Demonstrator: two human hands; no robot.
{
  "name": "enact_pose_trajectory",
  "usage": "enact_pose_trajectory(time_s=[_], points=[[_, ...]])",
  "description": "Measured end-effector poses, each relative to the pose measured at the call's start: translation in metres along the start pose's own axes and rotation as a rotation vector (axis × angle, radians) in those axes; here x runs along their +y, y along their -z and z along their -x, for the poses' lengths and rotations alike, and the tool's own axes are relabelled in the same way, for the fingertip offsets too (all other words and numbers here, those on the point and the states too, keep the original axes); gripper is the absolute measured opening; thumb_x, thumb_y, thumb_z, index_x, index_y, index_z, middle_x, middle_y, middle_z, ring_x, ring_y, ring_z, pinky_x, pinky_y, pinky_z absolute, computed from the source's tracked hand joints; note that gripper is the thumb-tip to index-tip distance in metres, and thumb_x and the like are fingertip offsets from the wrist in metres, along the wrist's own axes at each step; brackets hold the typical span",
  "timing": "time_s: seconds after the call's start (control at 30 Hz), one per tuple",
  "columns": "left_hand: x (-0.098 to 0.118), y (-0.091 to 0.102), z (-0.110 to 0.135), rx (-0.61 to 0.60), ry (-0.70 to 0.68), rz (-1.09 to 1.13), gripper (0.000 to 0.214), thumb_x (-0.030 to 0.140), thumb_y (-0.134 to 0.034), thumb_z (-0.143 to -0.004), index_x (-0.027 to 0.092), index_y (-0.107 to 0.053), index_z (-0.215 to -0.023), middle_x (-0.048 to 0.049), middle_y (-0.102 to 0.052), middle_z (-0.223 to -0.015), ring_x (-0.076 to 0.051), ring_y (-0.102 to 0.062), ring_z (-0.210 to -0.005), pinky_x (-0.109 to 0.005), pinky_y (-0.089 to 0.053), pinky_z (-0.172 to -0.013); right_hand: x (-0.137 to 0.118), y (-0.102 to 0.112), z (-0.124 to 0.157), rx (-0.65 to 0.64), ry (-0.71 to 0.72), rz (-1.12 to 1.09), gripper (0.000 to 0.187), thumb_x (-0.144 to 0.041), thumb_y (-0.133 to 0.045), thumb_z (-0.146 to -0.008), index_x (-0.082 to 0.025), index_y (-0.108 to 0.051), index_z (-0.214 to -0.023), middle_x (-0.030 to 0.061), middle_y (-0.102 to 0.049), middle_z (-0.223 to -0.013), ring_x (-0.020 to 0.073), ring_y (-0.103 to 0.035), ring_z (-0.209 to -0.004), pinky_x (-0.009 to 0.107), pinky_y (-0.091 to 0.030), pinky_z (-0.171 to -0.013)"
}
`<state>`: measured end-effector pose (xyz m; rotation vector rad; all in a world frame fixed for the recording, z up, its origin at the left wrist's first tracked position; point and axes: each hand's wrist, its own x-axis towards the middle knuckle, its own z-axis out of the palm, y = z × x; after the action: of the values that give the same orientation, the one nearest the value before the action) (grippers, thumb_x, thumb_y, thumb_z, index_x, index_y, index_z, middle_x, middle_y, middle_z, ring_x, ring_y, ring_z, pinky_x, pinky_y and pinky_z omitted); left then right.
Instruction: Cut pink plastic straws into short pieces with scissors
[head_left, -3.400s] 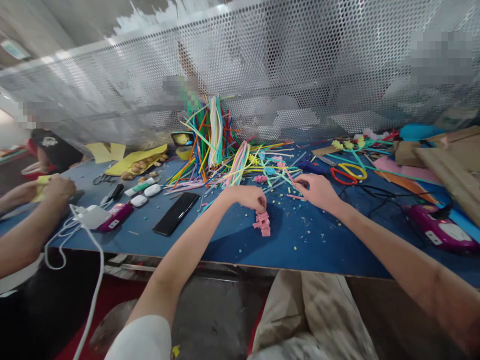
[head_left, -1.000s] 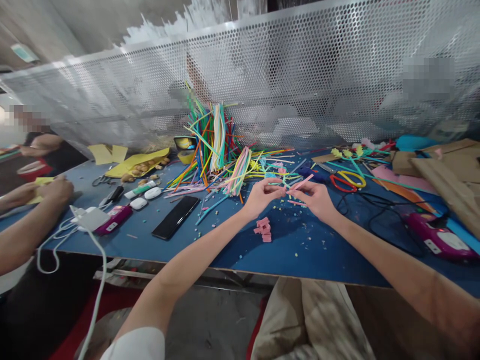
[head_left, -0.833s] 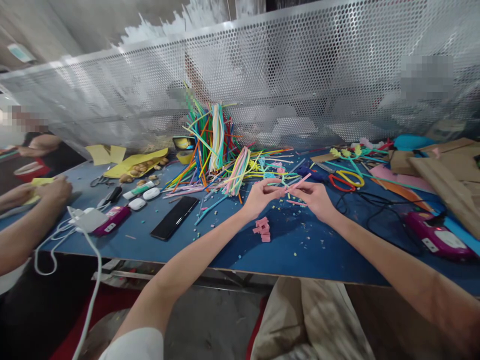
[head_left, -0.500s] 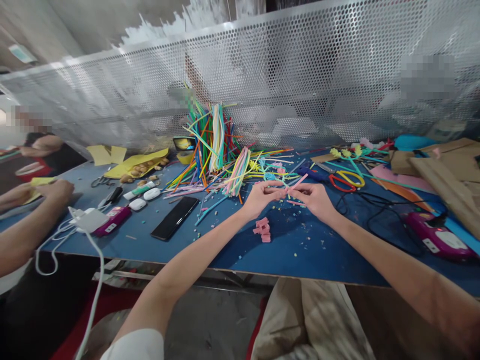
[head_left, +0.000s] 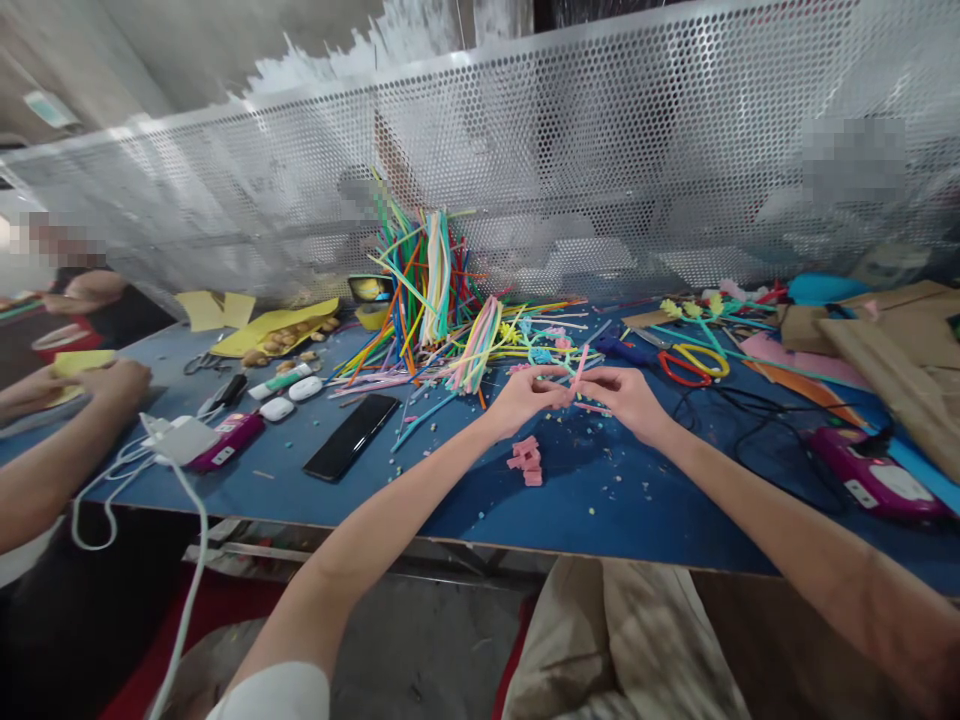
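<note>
Above the blue table, both hands meet over a pink pipe cleaner (head_left: 582, 364) that sticks up between the fingertips. My left hand (head_left: 531, 398) pinches at its lower part, fingers closed. From the other side, my right hand (head_left: 624, 400) grips the same strip between thumb and fingers. Another pink strip (head_left: 596, 407) shows just below the right fingers; whether it joins the held one I cannot tell. On the table below the left hand lies a small pile of short pink pieces (head_left: 528, 463). Yellow, blue and pink fuzzy flowers (head_left: 541, 355) lie just beyond the hands.
Bundled pipe cleaners (head_left: 435, 285) stand at the back. A phone (head_left: 351, 436) lies left, near a purple power strip (head_left: 227, 440) with white cables. Scissors (head_left: 697, 364), black cable and another purple power strip (head_left: 877, 475) are right. A co-worker's hands (head_left: 112, 385) hold yellow paper at far left.
The pink pipe cleaner has swung from slanting up to the right to standing nearly upright. Both hands stay in about the same place. The pink pile has not moved.
</note>
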<state>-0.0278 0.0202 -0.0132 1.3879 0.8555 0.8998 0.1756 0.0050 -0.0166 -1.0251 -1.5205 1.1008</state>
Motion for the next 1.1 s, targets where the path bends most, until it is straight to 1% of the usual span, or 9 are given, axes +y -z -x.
enact_pose_trajectory(time_s=[0.13, 0.27, 0.4, 0.57, 0.7, 0.8, 0.9, 0.97, 1.1], points=[[0.0008, -0.0013, 0.0014, 0.007, -0.020, -0.005, 0.061, 0.032, -0.084, -0.070, 0.011, -0.060, -0.123, -0.0083, -0.075, -0.081, -0.015, -0.069, -0.072, -0.027, -0.051, -0.072, 0.0008, 0.0000, -0.0007, -0.040, 0.008, -0.009, 0.031, -0.049, -0.076, -0.074, -0.021, -0.075, -0.088, 0.0036, -0.075, -0.085, 0.0199, -0.068, -0.076, 0.032, -0.054, -0.071], [0.0041, -0.0034, 0.0035, 0.002, -0.026, 0.022, 0.061, 0.032, -0.082, -0.073, 0.012, -0.059, -0.125, -0.0105, -0.076, -0.085, -0.017, -0.071, -0.077, -0.030, -0.053, -0.077, 0.0053, -0.0008, -0.0022, -0.028, 0.005, -0.011, 0.033, -0.050, -0.074, -0.076, -0.021, -0.074, -0.091, 0.0025, -0.073, -0.084, 0.0180, -0.065, -0.075, 0.030, -0.052, -0.071], [0.0077, -0.0048, 0.0052, -0.008, -0.003, 0.080, 0.064, 0.031, -0.083, -0.072, 0.012, -0.057, -0.127, -0.0119, -0.077, -0.088, -0.020, -0.073, -0.082, -0.034, -0.056, -0.081, 0.0068, -0.0015, -0.0029, -0.009, -0.016, -0.043, 0.033, -0.050, -0.075, -0.075, -0.020, -0.074, -0.089, 0.0029, -0.072, -0.085, 0.0181, -0.064, -0.077, 0.030, -0.052, -0.072], [0.0091, -0.0064, 0.0055, -0.005, 0.014, 0.123, 0.064, 0.032, -0.085, -0.072, 0.012, -0.057, -0.126, -0.0111, -0.076, -0.088, -0.019, -0.074, -0.078, -0.034, -0.058, -0.079, 0.0082, -0.0045, -0.0019, 0.008, -0.020, -0.127, 0.033, -0.050, -0.078, -0.072, -0.021, -0.074, -0.088, 0.0041, -0.073, -0.091, 0.0190, -0.065, -0.083, 0.031, -0.051, -0.076], [0.0072, -0.0073, 0.0043, 0.021, 0.018, 0.105, 0.061, 0.033, -0.085, -0.071, 0.011, -0.060, -0.122, -0.0099, -0.076, -0.085, -0.019, -0.073, -0.077, -0.034, -0.058, -0.081, 0.0082, -0.0046, -0.0013, -0.005, -0.030, -0.132, 0.033, -0.048, -0.079, -0.072, -0.021, -0.075, -0.090, 0.0031, -0.073, -0.088, 0.0181, -0.064, -0.080, 0.030, -0.050, -0.074], [0.0054, -0.0067, 0.0034, 0.017, 0.011, 0.072, 0.057, 0.035, -0.086, -0.070, 0.011, -0.064, -0.117, -0.0099, -0.076, -0.085, -0.018, -0.073, -0.078, -0.033, -0.058, -0.082, 0.0069, -0.0021, -0.0023, 0.005, 0.019, -0.082, 0.032, -0.049, -0.075, -0.076, -0.021, -0.075, -0.093, 0.0030, -0.073, -0.086, 0.0188, -0.065, -0.079, 0.030, -0.050, -0.073], [0.0045, -0.0063, 0.0038, -0.004, -0.008, 0.027, 0.052, 0.038, -0.084, -0.071, 0.010, -0.068, -0.112, -0.0107, -0.075, -0.085, -0.017, -0.073, -0.076, -0.032, -0.059, -0.080, 0.0065, -0.0004, -0.0039, 0.055, 0.101, 0.019, 0.031, -0.049, -0.073, -0.078, -0.020, -0.076, -0.086, 0.0036, -0.073, -0.084, 0.0187, -0.064, -0.074, 0.030, -0.049, -0.069], [0.0044, -0.0066, 0.0044, -0.014, -0.020, 0.004, 0.053, 0.041, -0.083, -0.072, 0.009, -0.069, -0.112, -0.0110, -0.075, -0.085, -0.017, -0.072, -0.075, -0.032, -0.059, -0.078, 0.0071, -0.0006, -0.0044, 0.079, 0.132, 0.059, 0.031, -0.049, -0.074, -0.077, -0.020, -0.076, -0.086, 0.0038, -0.073, -0.084, 0.0185, -0.063, -0.071, 0.030, -0.049, -0.067], [0.0031, -0.0074, 0.0040, -0.018, -0.031, 0.002, 0.056, 0.041, -0.083, -0.072, 0.010, -0.069, -0.116, -0.0105, -0.075, -0.087, -0.016, -0.071, -0.076, -0.031, -0.059, -0.078, 0.0078, -0.0029, -0.0039, 0.101, 0.157, 0.056, 0.032, -0.048, -0.075, -0.076, -0.019, -0.075, -0.089, 0.0043, -0.073, -0.084, 0.0189, -0.064, -0.073, 0.029, -0.047, -0.065]])
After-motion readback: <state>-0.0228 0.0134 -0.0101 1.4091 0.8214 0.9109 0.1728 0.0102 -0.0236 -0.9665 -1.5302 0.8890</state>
